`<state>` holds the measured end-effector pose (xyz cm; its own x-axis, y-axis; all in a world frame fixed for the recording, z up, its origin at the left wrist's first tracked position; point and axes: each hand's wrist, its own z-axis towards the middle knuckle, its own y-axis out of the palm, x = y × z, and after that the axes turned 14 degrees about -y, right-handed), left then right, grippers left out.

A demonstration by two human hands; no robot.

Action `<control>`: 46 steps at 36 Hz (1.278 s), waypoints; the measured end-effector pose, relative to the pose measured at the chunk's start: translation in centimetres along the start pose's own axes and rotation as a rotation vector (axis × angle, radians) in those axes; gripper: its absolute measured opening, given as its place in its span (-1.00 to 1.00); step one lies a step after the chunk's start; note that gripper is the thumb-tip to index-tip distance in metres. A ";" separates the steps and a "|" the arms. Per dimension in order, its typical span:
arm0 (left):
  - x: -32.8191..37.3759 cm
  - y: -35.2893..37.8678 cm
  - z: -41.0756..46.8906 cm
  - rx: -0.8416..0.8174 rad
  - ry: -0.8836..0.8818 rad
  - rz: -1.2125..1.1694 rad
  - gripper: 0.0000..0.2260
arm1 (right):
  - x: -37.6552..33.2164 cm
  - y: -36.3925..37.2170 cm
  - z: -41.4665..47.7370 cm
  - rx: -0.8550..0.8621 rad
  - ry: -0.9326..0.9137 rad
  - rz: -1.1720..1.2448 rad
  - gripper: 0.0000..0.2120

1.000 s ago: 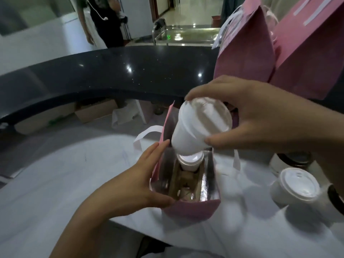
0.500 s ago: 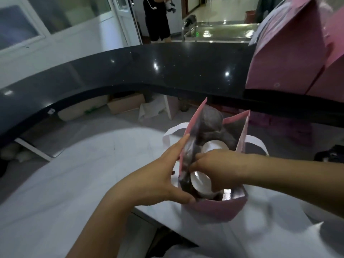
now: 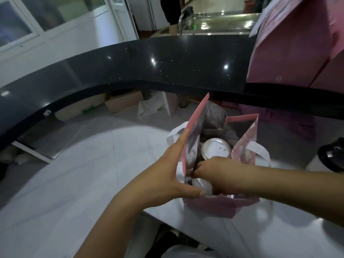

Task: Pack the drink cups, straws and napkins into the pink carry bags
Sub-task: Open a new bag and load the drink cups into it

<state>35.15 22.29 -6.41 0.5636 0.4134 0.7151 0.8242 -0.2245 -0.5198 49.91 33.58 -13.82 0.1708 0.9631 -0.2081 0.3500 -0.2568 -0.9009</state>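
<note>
A pink carry bag (image 3: 219, 207) with white handles stands open on the white counter (image 3: 74, 183). My left hand (image 3: 167, 175) grips its left wall, fingers flat against the outside and thumb along the front lower edge. My right hand (image 3: 217, 175) reaches down into the front of the bag, fingers curled on a white drink cup (image 3: 202, 185) that is mostly hidden beneath it. Behind it, a second cup with a white lid (image 3: 216, 149) stands upright in the back of the bag. No straws or napkins show.
A black raised counter ledge (image 3: 167, 58) curves across behind the bag. Two more pink bags (image 3: 290, 53) stand on it at the top right. A dark round object (image 3: 333, 155) sits at the right edge. A cardboard box (image 3: 124, 101) lies under the ledge. A person (image 3: 171, 10) stands far back.
My right hand has brought the white cup down from above the bag into its front part. My left hand has kept its hold on the bag's left wall.
</note>
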 end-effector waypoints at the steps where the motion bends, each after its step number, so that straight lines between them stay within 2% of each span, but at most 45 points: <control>1: 0.0 0.0 0.0 -0.005 -0.002 0.002 0.10 | 0.2 -0.3 -0.2 0.002 0.006 0.017 -0.53; 4: -0.2 0.0 0.1 -0.014 -0.004 -0.016 0.08 | 0.7 -0.7 -0.6 0.002 0.030 0.026 -0.51; 8: -0.8 -0.1 0.4 -0.009 0.016 -0.016 0.07 | 0.6 -0.8 -1.2 -0.006 0.078 0.079 -0.63; 13: -1.4 -0.2 0.6 -0.013 0.084 -0.042 0.06 | -0.4 -1.3 -1.4 -0.065 0.093 0.077 -0.60; 16: -1.7 -0.6 0.9 -0.002 0.135 0.029 0.06 | -0.7 -1.5 -1.3 -0.132 0.147 0.106 -0.63; 19: -2.0 -1.3 1.4 0.044 0.192 0.155 0.05 | -0.5 -2.1 -2.3 -0.037 0.263 0.152 -0.63; 22: -2.3 -2.0 1.6 -0.001 0.192 0.174 0.03 | -1.1 -3.5 -3.1 0.003 0.350 0.159 -0.41; 25: -2.5 -2.6 1.8 -0.062 0.228 0.170 -0.05 | -2.4 -6.0 -4.9 0.148 0.460 0.144 -0.49; 27: -2.6 -3.0 1.9 -0.095 0.241 0.163 -0.11 | -3.9 -7.1 -6.8 0.327 0.565 0.188 -0.54; 30: -2.0 -3.4 2.0 -0.117 0.256 0.188 -0.11 | -7.9 -7.7 -10.0 0.621 0.760 0.265 -0.50; 34: -0.5 -3.0 1.7 -0.050 0.403 0.192 -0.14 | -14.5 -4.2 -12.3 1.113 1.078 0.328 -0.47; 36: 0.5 -1.8 1.1 0.043 0.508 0.147 -0.17 | -17.5 -1.3 -12.9 1.282 1.225 0.342 -0.46; 38: 1.5 0.2 -0.2 0.118 0.588 0.048 -0.23 | -20.2 1.7 -13.3 1.361 1.371 0.426 -0.43; 40: 2.4 2.7 -1.9 0.118 0.661 -0.044 -0.29 | -22.4 4.6 -13.9 1.374 1.465 0.530 -0.39; 43: 2.9 7.5 -4.1 0.051 0.759 -0.058 -0.29 | -24.9 8.0 -15.4 1.403 1.544 0.613 -0.40; 46: 2.7 13.0 -5.0 -0.089 0.749 0.065 -0.25 | -26.4 11.1 -17.4 1.405 1.616 0.688 -0.39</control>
<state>47.66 16.13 -8.87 0.4717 -0.3060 0.8269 0.7713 -0.3113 -0.5552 65.27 3.90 -11.66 0.5690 -0.2617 -0.7796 -0.6188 0.4880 -0.6155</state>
